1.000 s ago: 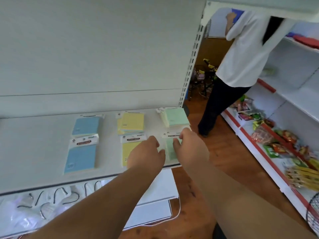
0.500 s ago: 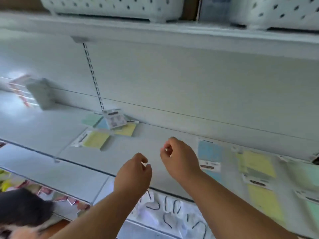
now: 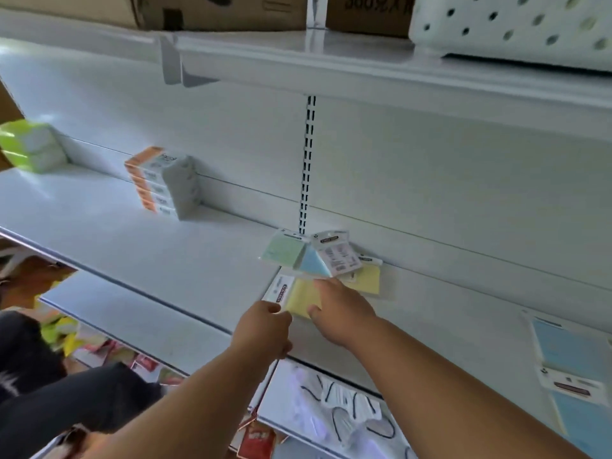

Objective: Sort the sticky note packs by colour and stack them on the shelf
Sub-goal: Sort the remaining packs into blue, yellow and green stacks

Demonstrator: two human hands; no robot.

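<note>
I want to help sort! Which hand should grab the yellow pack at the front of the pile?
Probably the right hand: its fingers already rest on the front yellow sticky note pack. The left hand only reaches its near edge, by the white label end.

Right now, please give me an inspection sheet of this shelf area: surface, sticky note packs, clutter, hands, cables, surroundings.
Surface: white shelf, pale back panel.
Job's things: unsorted pile by the upright: green pack, blue pack, a pack lying label side up, near yellow pack, far yellow pack. Sorted blue packs at right.
Clutter: stacked tissue packs; green-wrapped packs.
Hands: left hand at the near yellow pack's edge, grip unclear; right hand resting on it, fingers spread.
Cables: nothing seen.
Surroundings: cardboard boxes and perforated basket above; goods on lower shelves.
</note>
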